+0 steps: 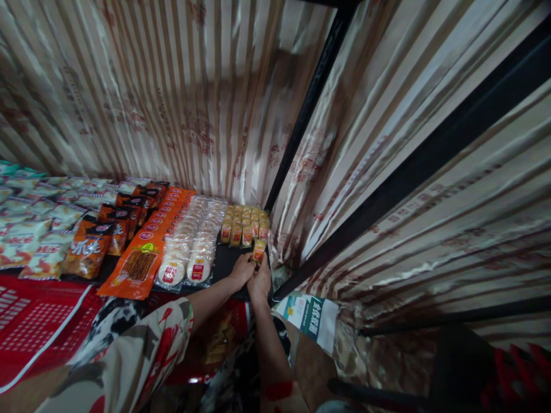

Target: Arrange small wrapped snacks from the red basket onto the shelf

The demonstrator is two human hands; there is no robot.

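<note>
Watching remotely, I saw the left hand (242, 272) and right hand (260, 281) pinching one small yellow packet (259, 251), just in front of matching packets (236, 233) on a black shelf (222, 265). Several rows stood arranged; the pinched one was outside them.

I'm seeing one small yellow snack pack with a red label (259, 250), plastic-wrapped, being gripped at its lower end by the left hand (243, 269) and right hand (260, 281). It's standing roughly upright, label facing the person; print isn't resolving. It's sitting just in front of the right end of a block of matching yellow wrapped packs (245, 222); contact with them is staying unclear.
</note>
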